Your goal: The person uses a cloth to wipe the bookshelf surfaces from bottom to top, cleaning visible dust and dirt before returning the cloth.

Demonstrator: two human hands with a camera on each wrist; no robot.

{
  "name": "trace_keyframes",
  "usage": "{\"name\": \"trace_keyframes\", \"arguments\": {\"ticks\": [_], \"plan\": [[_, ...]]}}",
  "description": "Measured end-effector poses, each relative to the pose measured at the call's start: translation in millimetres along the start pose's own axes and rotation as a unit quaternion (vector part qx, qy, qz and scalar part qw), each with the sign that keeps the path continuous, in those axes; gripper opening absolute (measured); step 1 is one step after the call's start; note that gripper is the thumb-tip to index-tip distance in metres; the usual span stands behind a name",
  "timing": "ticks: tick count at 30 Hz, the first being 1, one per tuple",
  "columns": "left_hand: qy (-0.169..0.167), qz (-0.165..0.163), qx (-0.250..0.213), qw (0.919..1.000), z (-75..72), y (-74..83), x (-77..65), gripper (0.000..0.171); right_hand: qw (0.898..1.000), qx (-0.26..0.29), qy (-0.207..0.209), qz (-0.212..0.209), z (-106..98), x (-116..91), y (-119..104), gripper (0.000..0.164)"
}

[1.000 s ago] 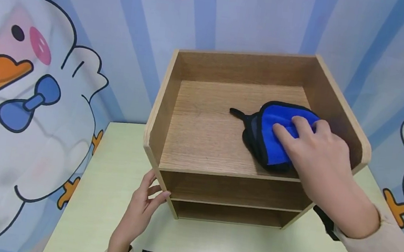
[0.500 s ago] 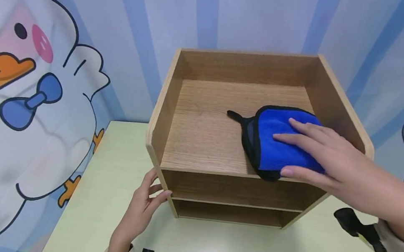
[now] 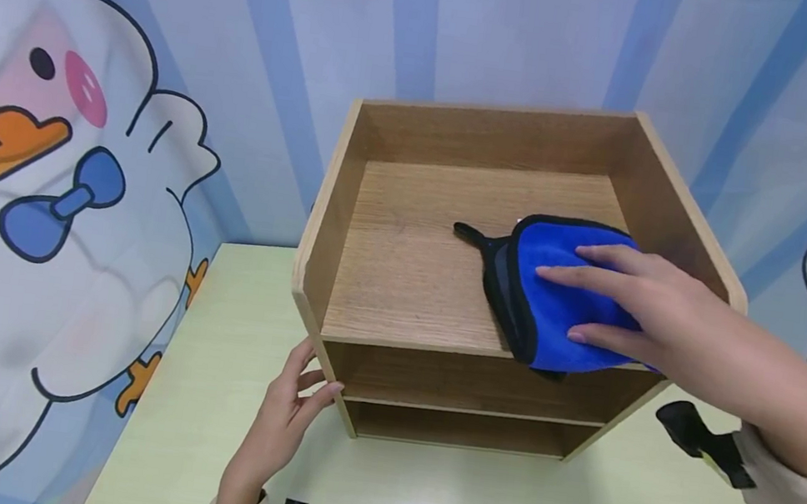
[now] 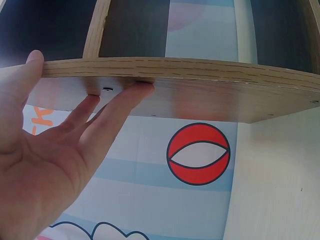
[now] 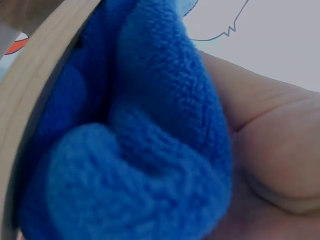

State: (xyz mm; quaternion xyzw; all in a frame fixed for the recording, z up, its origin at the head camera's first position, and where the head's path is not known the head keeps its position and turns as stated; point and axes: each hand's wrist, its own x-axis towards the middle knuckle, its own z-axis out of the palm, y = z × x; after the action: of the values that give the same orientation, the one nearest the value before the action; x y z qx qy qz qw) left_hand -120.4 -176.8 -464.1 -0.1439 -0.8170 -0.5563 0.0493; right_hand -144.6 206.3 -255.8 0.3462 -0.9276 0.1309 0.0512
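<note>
A blue cloth (image 3: 547,316) with black edging and a black hanging loop lies folded on the top of a small wooden shelf (image 3: 402,260). Spread fingers of my right hand (image 3: 668,314) press on it near the right front corner, and part of the cloth overhangs the front edge. Up close in the right wrist view, the cloth (image 5: 150,150) bunches beside the palm between hand and wooden edge. My left hand (image 3: 281,413) holds the shelf's left side panel. In the left wrist view the thumb is at the panel's front edge and the fingers touch its outer face (image 4: 200,97).
The shelf has two lower compartments (image 3: 471,382) and raised sides and back around its top. It stands on a pale green table (image 3: 419,498), against a blue striped backdrop (image 3: 505,37) with duck drawings. A black strap piece (image 3: 702,436) shows by the right sleeve.
The right hand first flattened from bent fingers into a spread pose, then the cloth slid toward me and over the front edge. The left hand has kept its place.
</note>
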Motion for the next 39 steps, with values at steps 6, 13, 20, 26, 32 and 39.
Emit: {"name": "trace_keyframes", "arguments": {"ticks": [6,13,20,26,32,39], "plan": [[0.0,-0.002,-0.004,1.0,1.2,0.9,0.0,0.067,0.999,-0.022,-0.044,0.007,5.9,9.1,-1.6,0.058],[0.004,-0.005,-0.01,0.9999,1.0,0.4,-1.4,0.066,0.998,-0.032,-0.053,-0.009,8.3,16.2,-4.6,0.054],[0.005,-0.005,-0.017,0.9998,1.8,-0.6,-2.0,0.066,0.998,-0.02,-0.051,-0.024,13.5,28.1,-17.7,0.051],[0.007,-0.002,-0.011,0.9999,3.0,-1.2,-1.4,0.067,0.996,-0.034,-0.066,-0.054,13.5,47.3,-44.6,0.054],[0.006,0.0,-0.005,1.0,3.3,0.0,-1.1,0.067,0.99,-0.062,-0.104,-0.067,13.4,63.6,-65.9,0.063],[0.006,0.001,-0.01,0.9999,4.1,2.0,-1.3,0.067,0.987,-0.074,-0.109,-0.09,21.4,81.9,-80.3,0.056]]}}
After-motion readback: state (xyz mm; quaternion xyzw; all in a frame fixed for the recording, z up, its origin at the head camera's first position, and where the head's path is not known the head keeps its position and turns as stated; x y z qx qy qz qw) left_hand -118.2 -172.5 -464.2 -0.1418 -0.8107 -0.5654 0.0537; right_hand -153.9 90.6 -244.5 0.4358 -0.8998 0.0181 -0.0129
